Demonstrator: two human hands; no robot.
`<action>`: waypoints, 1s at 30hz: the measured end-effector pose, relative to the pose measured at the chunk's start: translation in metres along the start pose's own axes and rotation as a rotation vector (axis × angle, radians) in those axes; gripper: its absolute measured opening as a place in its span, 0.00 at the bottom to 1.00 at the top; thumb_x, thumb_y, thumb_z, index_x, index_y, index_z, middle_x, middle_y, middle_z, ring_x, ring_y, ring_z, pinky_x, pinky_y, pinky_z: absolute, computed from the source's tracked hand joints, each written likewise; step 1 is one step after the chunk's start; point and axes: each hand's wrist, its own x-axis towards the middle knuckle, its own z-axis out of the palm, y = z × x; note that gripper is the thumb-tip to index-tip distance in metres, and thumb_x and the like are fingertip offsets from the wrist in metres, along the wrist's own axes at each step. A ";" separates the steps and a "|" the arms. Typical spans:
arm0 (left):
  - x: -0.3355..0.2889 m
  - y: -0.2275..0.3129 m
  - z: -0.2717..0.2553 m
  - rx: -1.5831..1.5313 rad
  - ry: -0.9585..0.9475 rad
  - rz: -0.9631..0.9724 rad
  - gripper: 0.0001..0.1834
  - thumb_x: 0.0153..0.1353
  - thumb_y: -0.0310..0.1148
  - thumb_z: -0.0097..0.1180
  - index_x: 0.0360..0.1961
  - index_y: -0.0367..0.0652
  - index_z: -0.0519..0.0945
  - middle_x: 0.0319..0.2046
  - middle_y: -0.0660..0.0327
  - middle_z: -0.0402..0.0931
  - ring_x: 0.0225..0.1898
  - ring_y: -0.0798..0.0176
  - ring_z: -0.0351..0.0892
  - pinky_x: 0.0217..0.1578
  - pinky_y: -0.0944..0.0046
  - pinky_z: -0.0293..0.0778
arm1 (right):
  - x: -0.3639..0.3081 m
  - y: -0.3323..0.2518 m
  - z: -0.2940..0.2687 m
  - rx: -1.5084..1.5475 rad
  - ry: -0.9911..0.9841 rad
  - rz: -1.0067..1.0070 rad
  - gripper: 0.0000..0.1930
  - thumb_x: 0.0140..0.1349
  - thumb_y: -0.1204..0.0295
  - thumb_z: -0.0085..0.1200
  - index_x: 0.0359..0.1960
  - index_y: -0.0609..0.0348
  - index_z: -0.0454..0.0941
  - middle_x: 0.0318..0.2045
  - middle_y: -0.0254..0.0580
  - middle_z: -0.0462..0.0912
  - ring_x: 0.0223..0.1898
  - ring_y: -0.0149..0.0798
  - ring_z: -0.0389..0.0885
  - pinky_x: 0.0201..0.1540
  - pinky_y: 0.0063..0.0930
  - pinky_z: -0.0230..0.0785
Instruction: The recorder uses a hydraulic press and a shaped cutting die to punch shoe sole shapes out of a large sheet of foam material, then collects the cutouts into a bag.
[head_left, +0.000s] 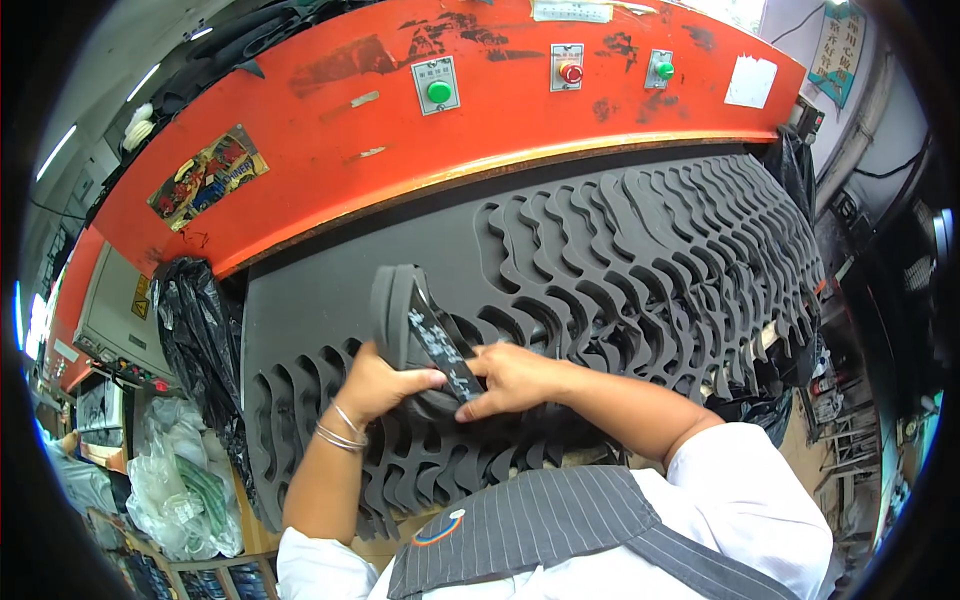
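Observation:
Dark grey foam sole-shaped pieces [390, 318] stand upright in my left hand [382, 385], its thumb pressed against them. Right beside them, my right hand [515, 378] grips a black metal cutting die [437, 345], a curved band with white handwriting on its side. The die and the foam pieces touch or nearly touch; my fingers hide part of both. Under my hands lies a large grey foam sheet [310, 295], uncut at the left and far left. Wavy leftover foam strips [620, 290] with sole-shaped gaps spread over its right side and near edge.
An orange-red machine beam [330, 140] spans the far side, with a green button [439, 92], a red knob [571, 73] and another green button [665, 71]. Black plastic bags hang at both ends; clear plastic bags [185, 490] sit at lower left.

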 end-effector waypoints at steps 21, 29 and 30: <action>0.134 -0.051 -0.002 -0.328 0.043 -0.106 0.23 0.45 0.25 0.58 0.47 0.32 0.74 0.38 0.58 0.78 0.36 0.62 0.79 0.41 0.64 0.76 | 0.053 0.108 -0.053 -0.268 0.483 0.109 0.31 0.45 0.68 0.68 0.54 0.62 0.73 0.35 0.47 0.80 0.44 0.49 0.75 0.48 0.36 0.69; 0.150 -0.038 0.003 -0.332 0.024 -0.176 0.30 0.43 0.25 0.58 0.52 0.33 0.71 0.42 0.59 0.75 0.42 0.61 0.77 0.45 0.64 0.74 | 0.052 0.129 -0.067 -0.280 0.521 0.013 0.25 0.46 0.67 0.67 0.48 0.62 0.77 0.31 0.46 0.78 0.38 0.45 0.76 0.44 0.33 0.70; 0.150 -0.037 0.004 -0.317 0.023 -0.175 0.30 0.42 0.25 0.58 0.52 0.33 0.71 0.42 0.59 0.75 0.42 0.62 0.76 0.46 0.64 0.73 | 0.051 0.131 -0.067 -0.291 0.522 -0.004 0.25 0.47 0.67 0.67 0.47 0.62 0.77 0.31 0.45 0.78 0.38 0.45 0.76 0.43 0.33 0.70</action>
